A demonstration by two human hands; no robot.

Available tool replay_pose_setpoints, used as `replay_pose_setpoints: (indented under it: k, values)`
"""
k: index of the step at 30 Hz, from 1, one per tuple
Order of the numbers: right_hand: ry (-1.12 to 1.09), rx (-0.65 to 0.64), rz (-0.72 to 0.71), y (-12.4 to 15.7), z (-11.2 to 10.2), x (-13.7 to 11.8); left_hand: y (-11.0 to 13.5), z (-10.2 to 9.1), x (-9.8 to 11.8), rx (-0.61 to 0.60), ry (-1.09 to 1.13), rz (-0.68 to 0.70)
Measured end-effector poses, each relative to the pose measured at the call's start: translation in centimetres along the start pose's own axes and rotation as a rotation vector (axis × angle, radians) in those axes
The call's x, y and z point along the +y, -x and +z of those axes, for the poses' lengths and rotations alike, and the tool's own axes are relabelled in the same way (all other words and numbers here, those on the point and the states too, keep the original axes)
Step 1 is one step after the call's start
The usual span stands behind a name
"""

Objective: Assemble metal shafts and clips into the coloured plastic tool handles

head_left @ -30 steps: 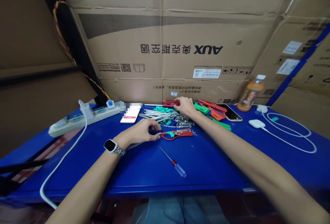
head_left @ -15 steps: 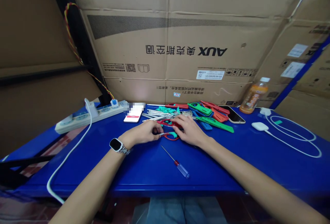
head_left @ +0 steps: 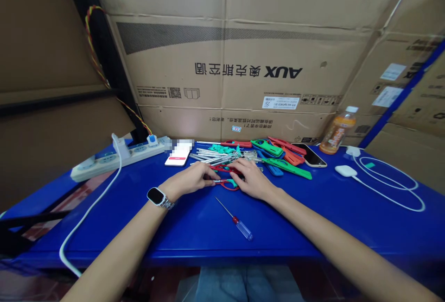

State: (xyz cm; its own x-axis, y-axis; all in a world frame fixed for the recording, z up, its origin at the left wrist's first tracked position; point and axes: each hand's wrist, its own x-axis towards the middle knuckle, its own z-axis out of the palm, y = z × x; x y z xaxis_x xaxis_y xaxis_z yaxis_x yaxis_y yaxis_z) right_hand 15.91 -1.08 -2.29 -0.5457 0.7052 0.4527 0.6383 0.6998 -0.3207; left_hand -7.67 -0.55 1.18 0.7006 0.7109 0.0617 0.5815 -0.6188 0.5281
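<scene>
Head view: red shell (head_left: pixel 231 183), green trigger in its loop, is low at the counter (head_left: pixel 167 232), between both hands. Left hand (head_left: pixel 193 179): fingers pinched on its metal tip. Right hand (head_left: pixel 255 179): fingers curled over the far end, grip hidden, can't tell. Probably light, stiff, slick plastic; hold by the body. Cardboard (head_left: pixel 167 70) reads "AUX", upside down; bottle (head_left: pixel 338 136) label illegible.

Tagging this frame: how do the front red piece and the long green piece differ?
The front red piece carries a teal part; none shows on the long green piece. The right hand partly covers the front red piece; the long green piece lies largely uncovered. Both have vividly coloured bodies.
</scene>
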Motion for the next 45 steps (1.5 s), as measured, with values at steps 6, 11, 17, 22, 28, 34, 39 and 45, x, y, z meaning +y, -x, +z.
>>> replay_pose_setpoints:
  k: [6,11,17,22,28,34,39,45]
  values:
    - [-0.053,0.006,0.014,0.0,0.2,0.1,0.0,0.0,-0.1,-0.001,0.003,0.014]
    - [-0.092,0.008,0.044,0.0,0.4,0.2,0.0,0.1,0.1,0.035,-0.013,0.022]
    - [-0.098,0.015,0.041,0.0,0.4,0.2,-0.2,0.3,-0.1,0.029,-0.032,0.015]
    - [-0.113,0.028,0.029,-0.1,0.5,0.3,-0.2,0.5,-0.2,0.030,-0.015,0.021]
    - [-0.141,0.047,0.044,-0.3,0.5,0.6,-0.3,0.8,0.2,0.073,-0.032,-0.032]
    - [-0.187,0.146,0.053,-0.8,-1.4,0.5,-0.5,0.8,0.0,0.090,-0.051,-0.054]
    - [-0.200,0.170,0.163,-0.4,-2.7,0.4,-0.4,0.9,-0.8,0.118,0.000,-0.080]
    - [-0.184,0.149,0.208,0.0,-3.1,0.1,-0.4,0.8,-0.4,0.287,0.059,-0.015]
